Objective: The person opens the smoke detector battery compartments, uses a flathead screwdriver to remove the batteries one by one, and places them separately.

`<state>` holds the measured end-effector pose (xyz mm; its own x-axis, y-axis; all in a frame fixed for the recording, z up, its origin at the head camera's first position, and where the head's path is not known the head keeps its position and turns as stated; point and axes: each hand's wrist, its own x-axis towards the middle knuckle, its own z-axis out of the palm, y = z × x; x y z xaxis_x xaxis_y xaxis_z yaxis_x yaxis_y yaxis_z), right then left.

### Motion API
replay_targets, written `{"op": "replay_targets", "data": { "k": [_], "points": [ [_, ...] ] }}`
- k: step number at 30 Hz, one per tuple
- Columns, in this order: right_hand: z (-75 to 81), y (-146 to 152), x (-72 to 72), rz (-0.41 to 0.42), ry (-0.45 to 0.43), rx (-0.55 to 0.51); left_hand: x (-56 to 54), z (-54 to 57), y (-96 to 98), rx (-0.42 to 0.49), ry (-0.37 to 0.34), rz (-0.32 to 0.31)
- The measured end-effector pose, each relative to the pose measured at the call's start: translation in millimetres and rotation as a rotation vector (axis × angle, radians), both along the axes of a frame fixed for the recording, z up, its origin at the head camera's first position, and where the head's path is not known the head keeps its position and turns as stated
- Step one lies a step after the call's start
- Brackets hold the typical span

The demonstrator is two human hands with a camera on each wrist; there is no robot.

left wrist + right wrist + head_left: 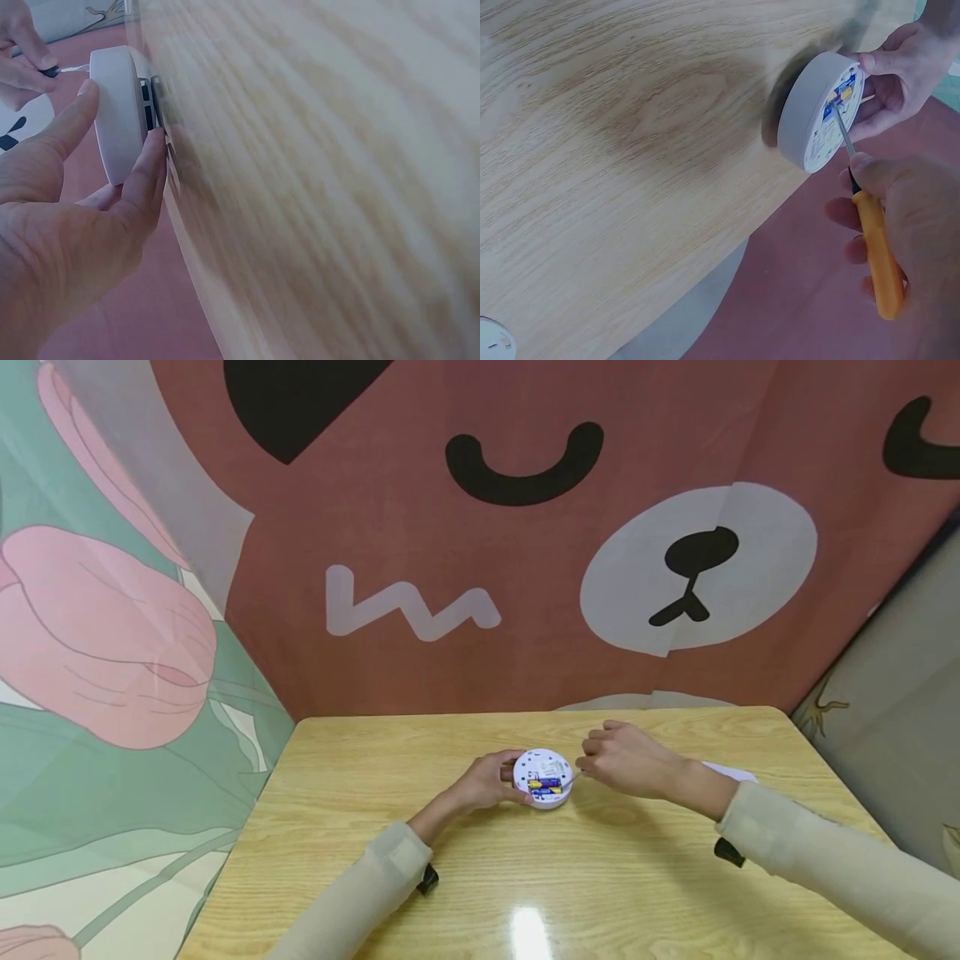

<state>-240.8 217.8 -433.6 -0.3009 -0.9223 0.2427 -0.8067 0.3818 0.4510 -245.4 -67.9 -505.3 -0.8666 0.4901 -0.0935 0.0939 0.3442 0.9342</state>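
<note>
A round white smoke alarm (543, 760) is held just above the table, its open back tilted up and two blue-and-yellow batteries (545, 786) showing inside. My left hand (483, 783) grips its rim from the left, thumb on the near side, fingers behind and below. In the left wrist view, dark slots show on the face of the alarm (116, 120) turned to the table. My right hand (922, 225) holds a screwdriver (879, 255) with an orange handle. The screwdriver's metal tip reaches the batteries in the right wrist view.
A flat white piece (729, 770) lies on the table beyond my right forearm, partly hidden by it. In the right wrist view a round white plate (496, 343) shows at the lower-left corner. The wooden table (390, 752) ends at a printed fabric wall (420, 677).
</note>
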Motion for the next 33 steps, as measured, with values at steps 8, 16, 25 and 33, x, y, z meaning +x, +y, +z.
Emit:
{"op": "replay_targets", "data": {
  "k": [8, 16, 25, 33],
  "points": [
    [2.9, -7.6, 0.8, -0.033, 0.012, 0.061, 1.8, 1.3, 1.2, 0.007, -0.002, 0.002],
    [10.5, -18.1, 3.4, -0.062, 0.036, 0.152, 2.7, 2.9, 1.8, -0.005, -0.003, 0.008],
    [17.9, -31.9, 7.9, -0.073, 0.072, 0.224, 1.9, 5.1, 1.5, -0.046, 0.041, -0.019],
    [14.7, -28.9, 9.4, -0.079, 0.056, 0.173, 1.4, 3.9, 1.9, -0.1, 0.088, -0.033]
  ]
}}
